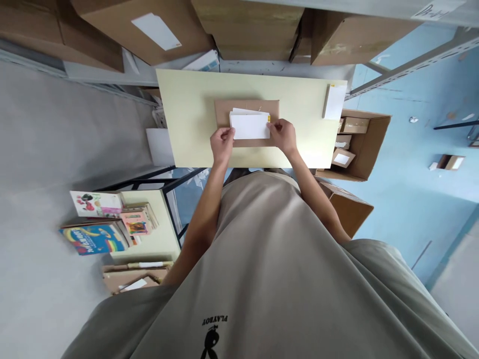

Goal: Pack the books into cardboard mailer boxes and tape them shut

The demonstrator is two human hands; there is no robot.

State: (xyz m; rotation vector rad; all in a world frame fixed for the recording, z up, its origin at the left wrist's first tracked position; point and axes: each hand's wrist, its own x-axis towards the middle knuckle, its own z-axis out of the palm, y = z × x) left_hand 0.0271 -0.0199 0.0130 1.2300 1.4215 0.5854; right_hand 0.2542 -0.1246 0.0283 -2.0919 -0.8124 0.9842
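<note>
Holds a white card (250, 127) over a flat cardboard parcel (222, 117), around the middle of the cream table (192, 119); cannot tell whether touching the parcel or just above. Overlaps another white sheet (243, 110), slightly askew, along the far edge. Grips at opposite sides, probably to keep the card level and square to the parcel. Pinches the near left corner in the left hand (222, 145), almost closed; pinches the right edge just as narrowly in the right hand (285, 135), below a yellow mark (268, 118). Likely leaves most of the white face uncovered this way. Has both forearms (205, 209) stretched forward, converging from the near side. Has a second white stack (335, 102) at the far right corner, perhaps for elbow room.
</note>
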